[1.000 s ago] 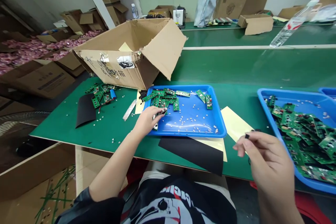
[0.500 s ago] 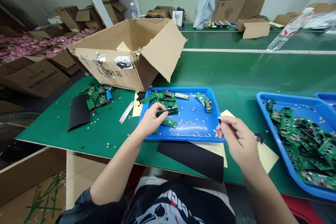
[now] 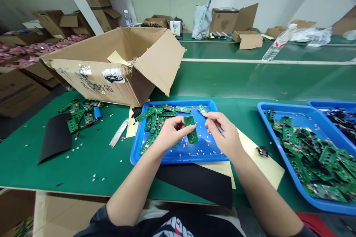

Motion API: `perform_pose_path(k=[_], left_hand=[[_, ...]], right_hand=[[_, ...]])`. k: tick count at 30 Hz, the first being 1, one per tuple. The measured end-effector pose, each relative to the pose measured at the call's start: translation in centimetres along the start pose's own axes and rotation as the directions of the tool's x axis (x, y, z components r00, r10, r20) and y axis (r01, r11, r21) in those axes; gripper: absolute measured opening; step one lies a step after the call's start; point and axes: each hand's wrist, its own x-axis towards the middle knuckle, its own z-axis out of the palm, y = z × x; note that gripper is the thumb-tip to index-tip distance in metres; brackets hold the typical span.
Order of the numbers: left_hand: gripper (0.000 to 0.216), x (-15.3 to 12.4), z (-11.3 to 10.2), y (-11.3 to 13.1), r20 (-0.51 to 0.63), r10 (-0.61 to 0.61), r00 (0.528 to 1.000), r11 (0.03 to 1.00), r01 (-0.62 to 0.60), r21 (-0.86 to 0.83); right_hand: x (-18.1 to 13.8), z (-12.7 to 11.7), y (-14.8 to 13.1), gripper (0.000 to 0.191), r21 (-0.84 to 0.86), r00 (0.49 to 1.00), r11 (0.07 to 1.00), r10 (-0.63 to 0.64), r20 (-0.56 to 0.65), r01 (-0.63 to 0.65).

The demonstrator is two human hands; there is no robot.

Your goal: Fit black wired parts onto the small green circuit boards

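Observation:
My left hand [image 3: 172,133] is closed on a green circuit board [image 3: 191,130], pinched between thumb and fingers above the blue tray [image 3: 178,160]. The board stands turned on its long side, with its flat face showing. Just to the right, my right hand [image 3: 224,133] has thumb and fingertips drawn together over the tray's right part. Whatever those fingertips hold is too small or hidden to make out. Behind them lies another circuit board [image 3: 202,110]. More green boards [image 3: 155,118] are heaped in the tray's left half, and small white bits [image 3: 198,152] are scattered across its floor.
A large cardboard box [image 3: 122,77] stands behind the tray. On the right is a blue tray [image 3: 302,196] full of boards. Black sheets [image 3: 200,185], yellow paper [image 3: 271,166] and a small black cluster [image 3: 263,151] lie nearby. A bottle [image 3: 279,42] leans farther back.
My right hand has moved left, close to my left hand; the small black piece at its fingertips no longer shows. The board in my left hand has turned to show its face. The view has shifted.

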Motion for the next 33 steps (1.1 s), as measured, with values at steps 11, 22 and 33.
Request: perform_pose_path(k=[11,22,33], left_hand=[[0.028,-0.7,1.8,-1.4,0.093,-0.292,0.952,0.823,0.3,-0.483],[0.024,-0.7,2.3,-1.4,0.104,-0.312,0.944,0.748,0.312,-0.585],[0.021,-1.1,2.1,-1.4,0.103,-0.259,0.96,0.823,0.275,-0.498]], right_hand=[[-1.0,1.8,2.0,0.016,0.001,0.999,1.0,-0.016,0.037,0.016],[-1.2,1.7,2.1,0.018,0.111,0.988,0.986,0.109,0.105,-0.121],[-1.6,1.5,0.7,0.023,0.252,0.926,0.894,0.333,0.176,-0.37]])
